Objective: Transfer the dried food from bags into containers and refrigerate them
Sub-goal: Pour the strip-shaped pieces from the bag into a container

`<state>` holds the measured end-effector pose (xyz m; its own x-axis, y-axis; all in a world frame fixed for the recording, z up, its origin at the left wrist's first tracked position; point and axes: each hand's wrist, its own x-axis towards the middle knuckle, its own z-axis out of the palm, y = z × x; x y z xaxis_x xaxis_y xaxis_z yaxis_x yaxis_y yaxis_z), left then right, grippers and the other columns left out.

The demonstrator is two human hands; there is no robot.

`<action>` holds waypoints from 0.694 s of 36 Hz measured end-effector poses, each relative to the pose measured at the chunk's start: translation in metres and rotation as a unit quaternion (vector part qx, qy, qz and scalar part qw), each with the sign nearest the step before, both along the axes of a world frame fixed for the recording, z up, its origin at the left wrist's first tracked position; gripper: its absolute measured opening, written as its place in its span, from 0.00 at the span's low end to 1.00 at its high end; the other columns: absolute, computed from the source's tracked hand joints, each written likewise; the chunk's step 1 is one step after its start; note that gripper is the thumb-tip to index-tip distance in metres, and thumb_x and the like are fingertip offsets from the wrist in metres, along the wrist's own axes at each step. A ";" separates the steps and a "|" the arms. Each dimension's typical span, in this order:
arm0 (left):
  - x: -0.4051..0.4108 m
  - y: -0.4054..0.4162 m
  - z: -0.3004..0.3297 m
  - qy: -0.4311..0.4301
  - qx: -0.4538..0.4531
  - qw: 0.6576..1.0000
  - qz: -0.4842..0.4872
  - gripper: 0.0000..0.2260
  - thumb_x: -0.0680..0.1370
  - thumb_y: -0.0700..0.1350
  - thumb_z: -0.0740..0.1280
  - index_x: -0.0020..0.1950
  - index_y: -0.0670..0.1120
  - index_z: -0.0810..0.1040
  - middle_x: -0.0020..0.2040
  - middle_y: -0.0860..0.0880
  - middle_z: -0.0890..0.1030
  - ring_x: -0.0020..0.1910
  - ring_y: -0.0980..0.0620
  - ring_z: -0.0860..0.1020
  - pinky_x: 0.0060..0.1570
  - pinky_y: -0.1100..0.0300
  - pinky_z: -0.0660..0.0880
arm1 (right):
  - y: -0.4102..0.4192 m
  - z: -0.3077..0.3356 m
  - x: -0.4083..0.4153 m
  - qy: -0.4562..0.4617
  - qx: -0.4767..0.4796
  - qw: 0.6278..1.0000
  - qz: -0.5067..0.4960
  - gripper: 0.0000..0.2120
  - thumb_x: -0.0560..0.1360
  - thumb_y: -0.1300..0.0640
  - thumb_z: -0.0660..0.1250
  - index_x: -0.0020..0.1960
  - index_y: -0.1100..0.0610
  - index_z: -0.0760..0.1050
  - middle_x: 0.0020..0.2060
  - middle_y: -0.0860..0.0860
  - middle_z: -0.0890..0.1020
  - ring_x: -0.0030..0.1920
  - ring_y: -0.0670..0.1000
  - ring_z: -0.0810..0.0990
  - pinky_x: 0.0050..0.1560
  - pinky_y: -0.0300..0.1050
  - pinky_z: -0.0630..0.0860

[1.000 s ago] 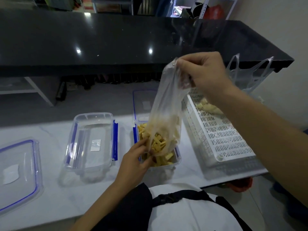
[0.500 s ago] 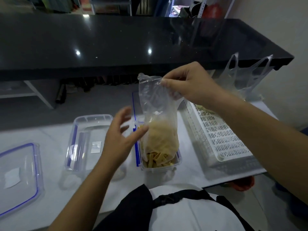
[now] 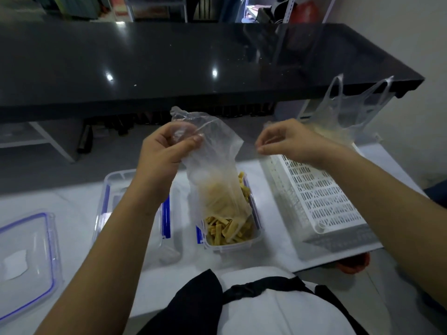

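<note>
Since a moment before, my left hand (image 3: 167, 151) had taken the bag (image 3: 212, 165) top, clamped, above the container (image 3: 232, 240) of dried food (image 3: 227, 232); my right hand (image 3: 287, 141) had let go, fingers loosely curled, holding nothing.

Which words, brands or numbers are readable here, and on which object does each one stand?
None can be read.
White sticker on the loose lid: no legible print.
Empty container, plastic bag, white basket: no text visible.
Items on the far shelves: too blurred to read.
</note>
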<state>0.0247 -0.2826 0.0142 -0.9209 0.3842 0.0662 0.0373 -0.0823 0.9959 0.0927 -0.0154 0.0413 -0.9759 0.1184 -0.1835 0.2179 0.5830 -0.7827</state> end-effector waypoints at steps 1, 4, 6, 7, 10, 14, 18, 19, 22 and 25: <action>0.000 0.000 -0.001 -0.003 0.003 1.000 0.001 0.06 0.75 0.40 0.73 0.52 0.47 0.82 0.43 0.51 0.84 0.45 0.51 0.83 0.51 0.53 0.81 | 0.001 -0.003 -0.001 0.011 -0.022 1.000 -0.012 0.09 0.72 0.58 0.77 0.52 0.51 0.83 0.47 0.50 0.86 0.51 0.47 0.84 0.52 0.48 0.78; 0.001 0.001 -0.001 -0.012 0.020 1.000 -0.013 0.09 0.72 0.43 0.74 0.52 0.45 0.83 0.43 0.50 0.84 0.45 0.49 0.82 0.49 0.53 0.81 | 0.001 -0.010 -0.003 -0.017 -0.049 0.999 -0.009 0.37 0.68 0.50 0.80 0.72 0.38 0.67 0.67 0.47 0.75 0.63 0.47 0.76 0.55 0.45 0.75; 0.001 0.003 0.000 -0.014 0.027 0.999 -0.031 0.11 0.71 0.45 0.74 0.52 0.46 0.83 0.44 0.48 0.84 0.46 0.48 0.82 0.49 0.53 0.81 | -0.005 -0.018 -0.005 -0.059 -0.042 0.997 0.022 0.45 0.68 0.49 0.80 0.76 0.35 0.59 0.74 0.47 0.66 0.70 0.49 0.68 0.62 0.48 0.71; 0.001 0.004 0.000 -0.015 0.031 0.999 -0.038 0.11 0.71 0.45 0.74 0.52 0.46 0.83 0.45 0.48 0.84 0.46 0.48 0.82 0.49 0.52 0.81 | -0.009 -0.023 -0.007 -0.079 -0.050 0.995 0.034 0.44 0.69 0.50 0.79 0.77 0.36 0.58 0.76 0.47 0.64 0.72 0.50 0.66 0.65 0.50 0.68; 0.000 0.005 0.001 -0.012 0.037 0.998 -0.047 0.11 0.71 0.45 0.74 0.52 0.46 0.83 0.45 0.48 0.84 0.47 0.48 0.82 0.49 0.54 0.81 | -0.018 -0.034 -0.016 -0.114 -0.167 0.979 0.007 0.32 0.72 0.55 0.75 0.74 0.46 0.68 0.70 0.50 0.74 0.71 0.53 0.71 0.73 0.59 0.64; 0.000 0.006 0.001 -0.007 0.046 0.998 -0.047 0.11 0.71 0.45 0.74 0.52 0.45 0.82 0.44 0.49 0.85 0.46 0.50 0.83 0.47 0.58 0.81 | -0.022 -0.036 -0.021 -0.081 -0.275 0.958 -0.009 0.16 0.69 0.57 0.74 0.56 0.58 0.81 0.53 0.52 0.84 0.58 0.53 0.81 0.73 0.63 0.66; -0.001 0.002 -0.003 -0.004 0.039 0.999 0.007 0.07 0.75 0.40 0.73 0.52 0.47 0.82 0.44 0.51 0.86 0.47 0.52 0.84 0.47 0.61 0.80 | -0.015 -0.023 -0.025 0.019 -0.319 0.944 -0.082 0.21 0.71 0.62 0.74 0.60 0.72 0.75 0.49 0.58 0.83 0.51 0.56 0.83 0.64 0.63 0.75; -0.002 0.000 -0.004 0.002 0.035 0.999 0.018 0.07 0.76 0.38 0.72 0.52 0.48 0.82 0.44 0.51 0.86 0.47 0.52 0.84 0.47 0.62 0.80 | -0.012 -0.019 -0.025 0.038 -0.323 0.942 -0.082 0.17 0.72 0.63 0.73 0.57 0.70 0.77 0.47 0.57 0.84 0.48 0.55 0.84 0.59 0.59 0.79; -0.004 -0.001 -0.003 0.013 0.034 0.999 0.036 0.07 0.77 0.36 0.70 0.52 0.46 0.82 0.44 0.51 0.86 0.46 0.53 0.84 0.48 0.60 0.81 | -0.004 -0.005 -0.019 0.069 -0.313 0.946 -0.050 0.06 0.70 0.61 0.74 0.46 0.62 0.81 0.43 0.54 0.86 0.47 0.53 0.86 0.49 0.47 0.82; -0.005 -0.001 -0.002 0.021 0.034 0.998 0.038 0.07 0.78 0.36 0.70 0.52 0.47 0.82 0.45 0.50 0.86 0.47 0.51 0.84 0.49 0.60 0.81 | -0.003 0.004 -0.013 0.090 -0.289 0.953 -0.029 0.04 0.68 0.58 0.76 0.42 0.57 0.84 0.44 0.55 0.86 0.50 0.56 0.86 0.51 0.50 0.82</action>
<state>0.0196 -0.2836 0.0125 -0.9429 0.3070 0.1290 0.0876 -0.1453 0.9855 0.0799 -0.0184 0.0454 -0.9926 0.1035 -0.0639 0.0679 0.0353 -0.9971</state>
